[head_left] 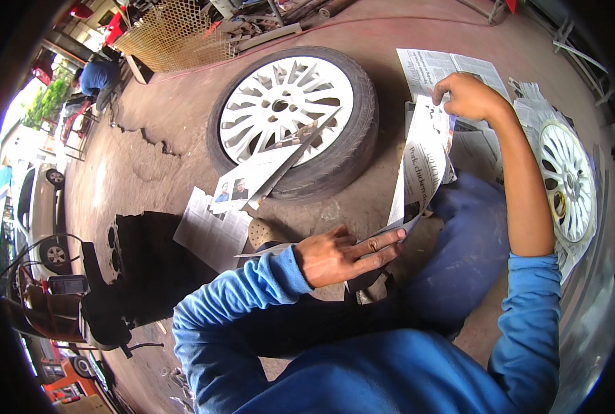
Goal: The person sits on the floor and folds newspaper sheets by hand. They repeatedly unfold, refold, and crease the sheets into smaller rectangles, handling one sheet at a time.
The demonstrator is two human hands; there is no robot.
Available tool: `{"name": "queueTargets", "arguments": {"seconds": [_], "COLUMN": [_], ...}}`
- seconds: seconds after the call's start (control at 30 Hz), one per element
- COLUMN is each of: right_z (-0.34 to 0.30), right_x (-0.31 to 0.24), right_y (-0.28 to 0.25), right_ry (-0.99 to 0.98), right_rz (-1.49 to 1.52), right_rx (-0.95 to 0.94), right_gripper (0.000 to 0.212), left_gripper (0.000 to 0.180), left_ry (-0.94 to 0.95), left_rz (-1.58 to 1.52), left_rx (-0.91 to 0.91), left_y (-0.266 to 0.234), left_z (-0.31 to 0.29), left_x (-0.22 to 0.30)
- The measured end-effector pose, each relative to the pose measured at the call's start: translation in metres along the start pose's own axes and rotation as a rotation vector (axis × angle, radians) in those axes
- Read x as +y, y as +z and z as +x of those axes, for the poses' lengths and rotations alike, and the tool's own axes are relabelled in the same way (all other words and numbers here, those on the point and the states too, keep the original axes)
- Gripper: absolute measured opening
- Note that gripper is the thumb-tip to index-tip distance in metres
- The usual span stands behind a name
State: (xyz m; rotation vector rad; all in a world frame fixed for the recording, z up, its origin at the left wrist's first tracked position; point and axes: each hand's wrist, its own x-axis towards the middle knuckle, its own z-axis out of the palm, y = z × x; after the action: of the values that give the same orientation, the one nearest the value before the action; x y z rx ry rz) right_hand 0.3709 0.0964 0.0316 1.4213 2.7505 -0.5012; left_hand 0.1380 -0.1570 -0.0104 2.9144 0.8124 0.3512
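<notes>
Newspaper [416, 176] btwn R hand [469, 97], pinching top, & L hand [345, 257] at btm, grip unclear.

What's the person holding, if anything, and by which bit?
The right hand holds newspaper by its upper end. The left hand is at its lower end; whether it grips can't be told.

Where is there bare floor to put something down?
The biggest bare floor patch lies between the tire-fitted wheel and the parked car. A smaller one separates that wheel from the newspaper sheet beyond the right hand. It's crowded around the second white wheel, beside layered newspapers.
</notes>
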Motion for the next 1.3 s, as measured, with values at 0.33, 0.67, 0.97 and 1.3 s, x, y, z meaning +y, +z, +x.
{"name": "queueTargets", "arguments": {"seconds": [0.33, 0.67, 0.97, 1.3], "right_z": [-0.004, -0.006, -0.010, -0.021], "right_x": [0.010, 0.023, -0.005, -0.037], "right_y": [-0.005, -0.008, -0.019, -0.029], "right_ry": [0.207, 0.266, 0.015, -0.320], "right_rz": [-0.033, -0.088, 0.048, 0.218], "right_rx": [0.041, 0.063, 0.325, 0.677], "right_gripper": [0.030, 0.032, 0.026, 0.018], "left_gripper": [0.056, 0.069, 0.087, 0.076], "left_ry": [-0.162, -0.380, -0.698, -0.853], "left_rz": [0.108, 0.062, 0.013, 0.043], "left_rx": [0.125, 0.496, 0.493, 0.450], "left_y": [-0.023, -0.028, -0.030, -0.027], "left_z": [-0.010, -0.025, -0.033, -0.039], "left_x": [-0.015, -0.027, -0.031, -0.047]}}
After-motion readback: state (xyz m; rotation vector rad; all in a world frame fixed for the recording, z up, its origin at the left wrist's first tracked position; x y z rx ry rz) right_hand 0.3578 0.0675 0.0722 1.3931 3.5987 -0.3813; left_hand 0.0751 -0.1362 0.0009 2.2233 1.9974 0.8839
